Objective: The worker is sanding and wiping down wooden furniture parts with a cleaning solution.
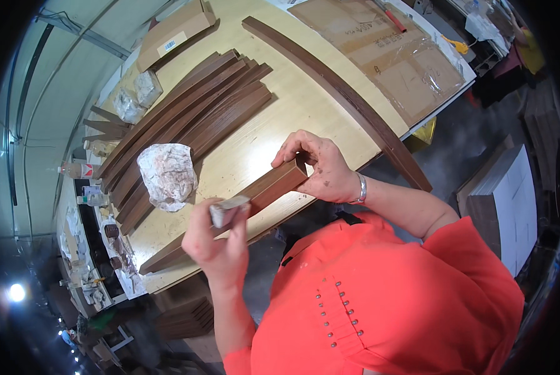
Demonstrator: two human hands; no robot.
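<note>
Red cloth of our shirt fills the lower middle and right of the frame. Above it, our right grip is closed around the upper end of a brown bar, which slants from the centre toward the lower left over the front edge of the tabletop. Our left grip pinches a pale block, blurred, at the bar's upper side; we cannot tell whether it touches.

At the upper left stands a cardboard box with a white label; we cannot see inside. Below it sit clear plastic bags with whitish contents we cannot make out. At the left edge of the tabletop we see a clear bottle with a red-and-white label and a pinkish tint inside, and just below, another transparent bottle.

A stained white crumpled wad lies beside stacked brown slats at centre left. One long curved bar crosses the upper right, near a taped cardboard sheet.
</note>
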